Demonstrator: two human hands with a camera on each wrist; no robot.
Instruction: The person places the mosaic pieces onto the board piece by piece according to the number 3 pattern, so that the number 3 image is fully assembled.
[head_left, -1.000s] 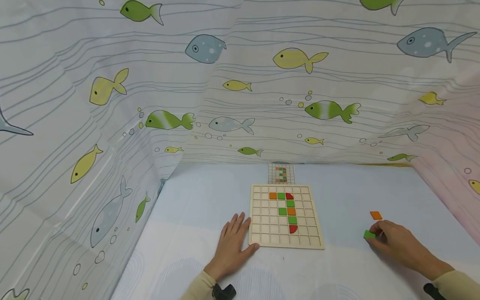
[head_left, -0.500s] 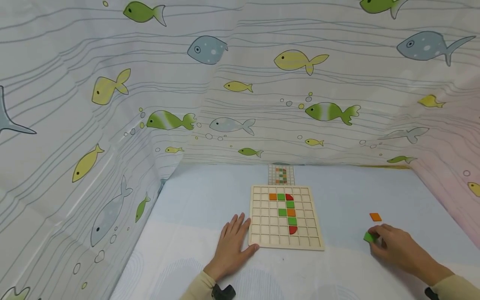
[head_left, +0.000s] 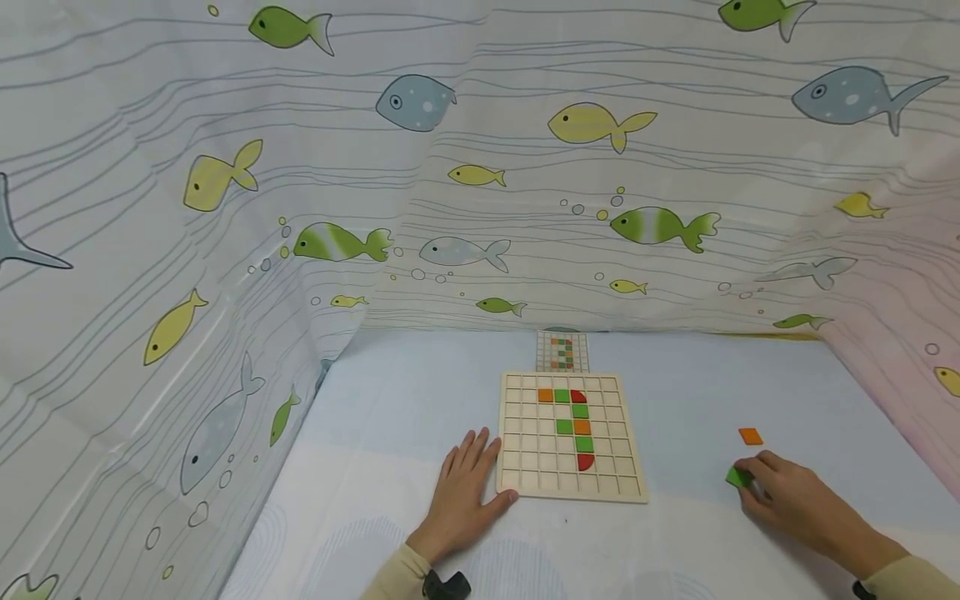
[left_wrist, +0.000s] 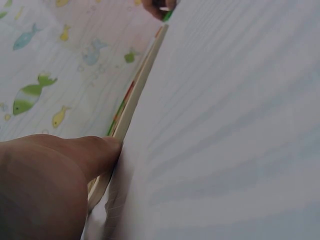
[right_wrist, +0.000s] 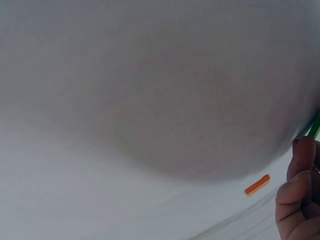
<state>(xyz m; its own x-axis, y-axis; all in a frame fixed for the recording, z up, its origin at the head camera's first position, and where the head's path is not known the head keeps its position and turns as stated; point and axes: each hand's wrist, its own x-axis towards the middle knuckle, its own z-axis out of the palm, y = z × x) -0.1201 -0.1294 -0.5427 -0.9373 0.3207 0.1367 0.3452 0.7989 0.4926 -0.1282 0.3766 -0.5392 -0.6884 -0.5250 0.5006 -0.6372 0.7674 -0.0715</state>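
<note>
My left hand (head_left: 467,496) rests at the left side of a square wooden grid board (head_left: 525,482), fingers straight and thumb at its near left corner. In the left wrist view, the thumb touches the board's edge (left_wrist: 142,82). Orange and green square tiles and red rounded tiles sit in some of the board's cells. Off to the right, my right hand (head_left: 802,508) pinches a green tile (head_left: 735,477) between thumb and fingers, close to the table. Only a green edge (right_wrist: 315,129) shows past the fingers in the right wrist view.
A loose orange tile (head_left: 750,436) lies on the table just beyond my right hand. Behind the board is a small card (head_left: 543,358) with a printed grid of coloured cells. A fish-patterned sheet (head_left: 525,208) encloses the back and sides of the table.
My right hand has shifted slightly nearer, and the green tile has turned a little in its fingers. The left hand stays where it was against the board.
</note>
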